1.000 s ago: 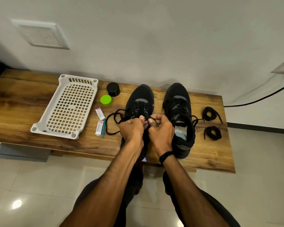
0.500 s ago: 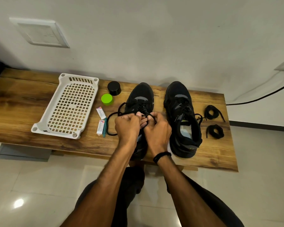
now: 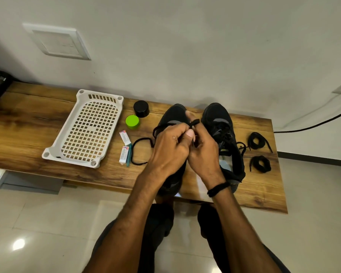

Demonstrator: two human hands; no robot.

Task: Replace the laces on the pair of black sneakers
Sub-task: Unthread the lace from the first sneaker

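Hands (image 3: pixel 187 148) together, fingers pinching lace (image 3: pixel 140 152)

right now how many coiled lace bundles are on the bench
2. The far bundle and the near bundle lie on the bench, right of the right sneaker, apart from each other. None appears hidden.

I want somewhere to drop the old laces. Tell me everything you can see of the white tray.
The white tray looks like moulded plastic. It is rectangular and low-rimmed, its floor a grid of square holes, with a row of slots along the far end and round sockets at the corners. It lies flat and skewed on the wooden bench, whose grain shows through the holes. Two small cartons lie just off its right side, not touching.
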